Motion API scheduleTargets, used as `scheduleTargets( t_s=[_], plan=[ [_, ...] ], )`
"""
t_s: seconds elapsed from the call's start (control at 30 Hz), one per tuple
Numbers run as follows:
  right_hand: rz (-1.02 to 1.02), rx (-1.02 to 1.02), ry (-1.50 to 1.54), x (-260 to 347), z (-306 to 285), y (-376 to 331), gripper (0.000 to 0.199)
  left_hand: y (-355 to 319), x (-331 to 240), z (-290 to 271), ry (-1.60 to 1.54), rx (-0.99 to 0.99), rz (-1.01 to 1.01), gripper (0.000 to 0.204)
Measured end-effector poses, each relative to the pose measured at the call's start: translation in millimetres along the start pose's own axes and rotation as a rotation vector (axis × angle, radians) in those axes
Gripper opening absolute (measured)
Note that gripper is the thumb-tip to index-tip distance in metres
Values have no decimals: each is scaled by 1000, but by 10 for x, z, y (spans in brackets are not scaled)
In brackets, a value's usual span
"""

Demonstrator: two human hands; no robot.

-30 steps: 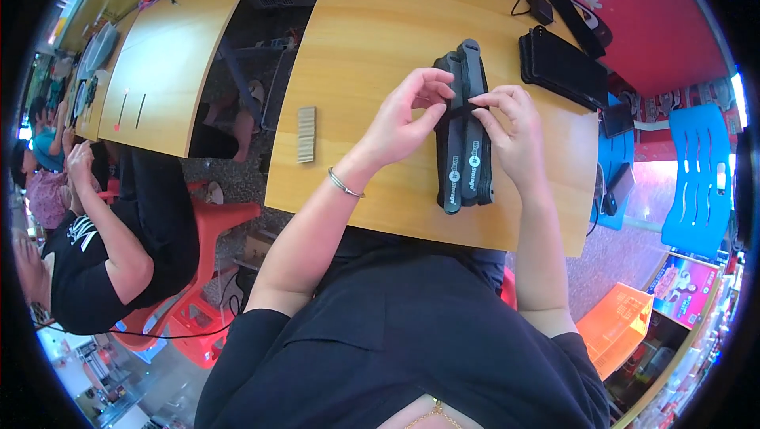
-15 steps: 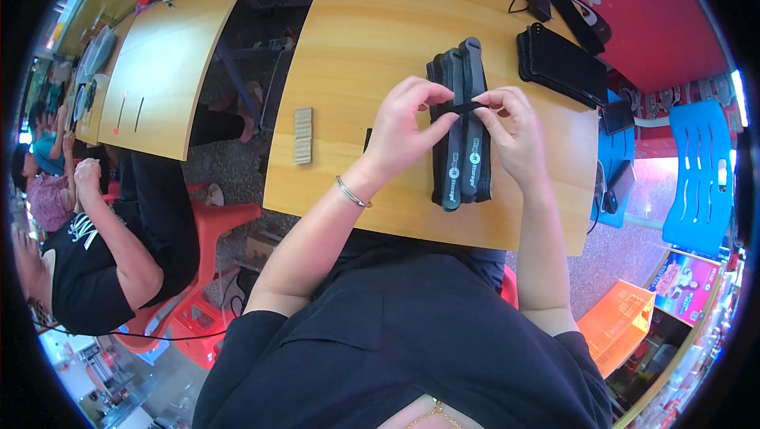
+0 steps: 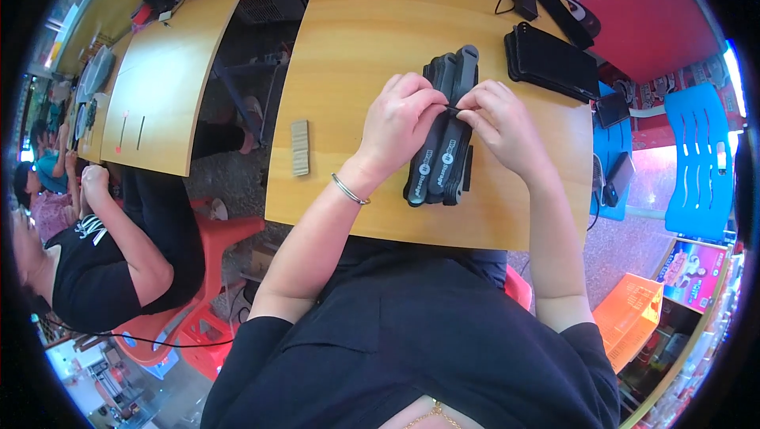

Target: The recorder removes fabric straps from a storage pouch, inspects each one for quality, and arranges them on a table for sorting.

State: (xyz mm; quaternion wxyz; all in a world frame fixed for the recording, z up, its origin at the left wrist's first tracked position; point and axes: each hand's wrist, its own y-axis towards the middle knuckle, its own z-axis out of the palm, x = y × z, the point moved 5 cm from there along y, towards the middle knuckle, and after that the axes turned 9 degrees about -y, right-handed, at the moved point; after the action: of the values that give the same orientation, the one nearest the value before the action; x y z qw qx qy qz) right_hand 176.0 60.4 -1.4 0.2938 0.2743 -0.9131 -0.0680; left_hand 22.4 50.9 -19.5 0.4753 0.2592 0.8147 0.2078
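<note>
A bundle of long dark grey and black straps (image 3: pixel 434 172) lies on the wooden table in front of me, with pale printing on its near part. My left hand (image 3: pixel 402 119) and my right hand (image 3: pixel 499 122) meet above its middle. Each pinches, thumb against fingers, a thin black band (image 3: pixel 453 110) that crosses the bundle. Much of the band is hidden by my fingers. A short black strip (image 3: pixel 467 169) shows along the bundle's right side.
Left of the bundle, a tan ridged block (image 3: pixel 300 148) lies on the table (image 3: pixel 348 41). A black stack (image 3: pixel 550 63) sits at the right, near cables and an adapter (image 3: pixel 524 5). Blue chairs (image 3: pixel 697 168) stand to the right. A person (image 3: pixel 119 263) sits at the left.
The bundle has tilted, its near end swinging left. My hands have come closer together over it, the black band between them now showing less. A black strip has appeared at the bundle's right side.
</note>
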Motion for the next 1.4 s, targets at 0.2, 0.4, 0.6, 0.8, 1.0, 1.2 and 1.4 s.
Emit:
scheduleTargets(
  t_s=[0.2,0.4,0.6,0.8,1.0,1.2,1.4],
  plan=[
    [41,16,124,-43,16,-42,11,-3,138,-14,-107,54,-127,6],
    [76,-16,122,-8,19,-83,12,-7,229,35,-220,164,-218,7],
    [136,-47,82,-56,97,-112,12,1,242,47,-488,380,-368,10],
    [192,-99,117,-94,84,-148,10,-33,212,5,-617,317,-348,21],
    [206,-93,129,-140,94,-168,11,-145,386,50,-561,206,-405,25],
    [246,-94,155,-181,95,-189,10,-106,299,77,-513,153,-369,24],
    [164,-108,80,-134,46,-153,10,-143,420,115,-626,202,-440,36]
  ],
)
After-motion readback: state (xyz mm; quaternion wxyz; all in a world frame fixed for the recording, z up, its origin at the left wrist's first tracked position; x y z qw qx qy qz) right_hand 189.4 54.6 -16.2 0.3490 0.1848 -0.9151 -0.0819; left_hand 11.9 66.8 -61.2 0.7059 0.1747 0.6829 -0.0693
